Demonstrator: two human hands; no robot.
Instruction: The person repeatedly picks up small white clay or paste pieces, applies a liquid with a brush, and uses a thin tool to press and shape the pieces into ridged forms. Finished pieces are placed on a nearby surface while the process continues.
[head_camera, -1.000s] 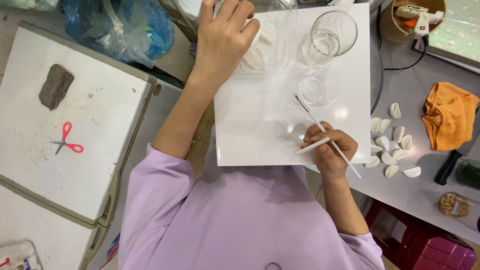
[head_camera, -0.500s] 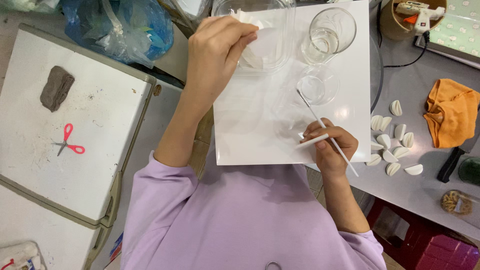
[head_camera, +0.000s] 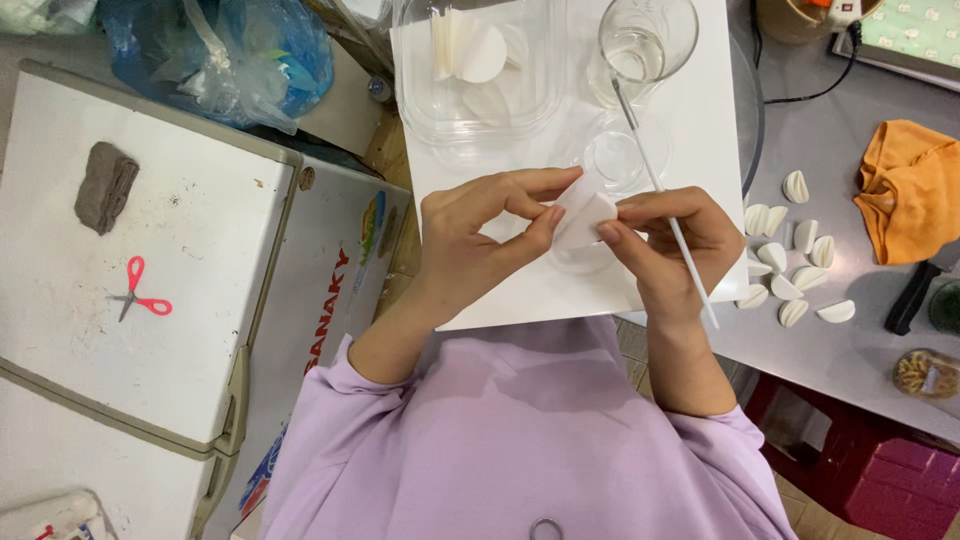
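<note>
Grey tabletop (head_camera: 840, 150) is carrying a white board (head_camera: 700, 130), and the person in a lilac top is working over the board's near edge. At the far end a clear tray (head_camera: 480, 110) is holding thin white round wrappers (head_camera: 470, 50), some standing on edge, some lying flat. Beside it a glass (head_camera: 647, 40) is holding a little clear liquid, and a small clear dish (head_camera: 615, 155) just below it is looking empty.

Left hand (head_camera: 470, 235) and right hand (head_camera: 665, 240) are meeting over the board, both pinching one wrapper (head_camera: 583, 215) between thumb and fingertips. That wrapper is looking pale, smooth and folded, held just above the board. Right hand is also gripping a thin white stick (head_camera: 660, 190) that is slanting up toward the glass.

Folded white dumplings (head_camera: 790, 270) are lying in a loose cluster on the table to the right, near an orange cloth (head_camera: 910, 190). On the left, red scissors (head_camera: 140, 295) and a grey rag (head_camera: 105, 185) are resting on a white chest lid (head_camera: 200, 250), with a blue bag (head_camera: 240, 50) behind it.
</note>
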